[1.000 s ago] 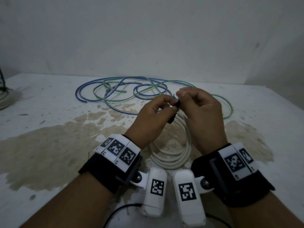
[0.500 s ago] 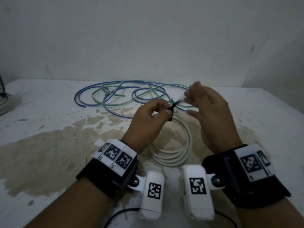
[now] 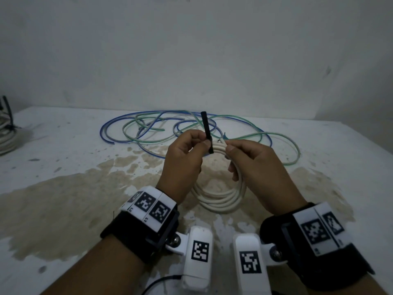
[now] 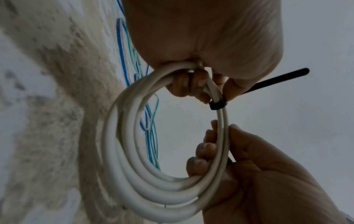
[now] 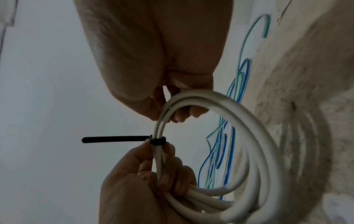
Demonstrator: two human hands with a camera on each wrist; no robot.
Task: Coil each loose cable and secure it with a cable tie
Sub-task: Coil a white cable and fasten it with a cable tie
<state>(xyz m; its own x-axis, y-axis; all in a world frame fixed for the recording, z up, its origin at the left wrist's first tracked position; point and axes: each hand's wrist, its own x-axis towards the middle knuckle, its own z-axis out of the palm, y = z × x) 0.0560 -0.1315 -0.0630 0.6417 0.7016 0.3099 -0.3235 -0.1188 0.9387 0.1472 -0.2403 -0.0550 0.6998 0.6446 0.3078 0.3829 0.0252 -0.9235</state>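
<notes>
Head view: left hand is gripping the white coil at the cable tie, right hand pinching the coil beside it, above the table. Left wrist view: tie is sitting cinched round the turns, tail sticking out. Right wrist view: same. Blue and green cables are lying loose behind, not yet coiled.

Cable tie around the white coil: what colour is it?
Black; the cable tie shows best in the right wrist view.

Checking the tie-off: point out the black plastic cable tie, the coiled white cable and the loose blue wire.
Black plastic cable tie (image 5: pixel 114 139), right wrist view, free tail.
Coiled white cable (image 4: pixel 122 151), left wrist view, outer loop.
Loose blue wire (image 3: pixel 104 126), head view, left bend.
</notes>
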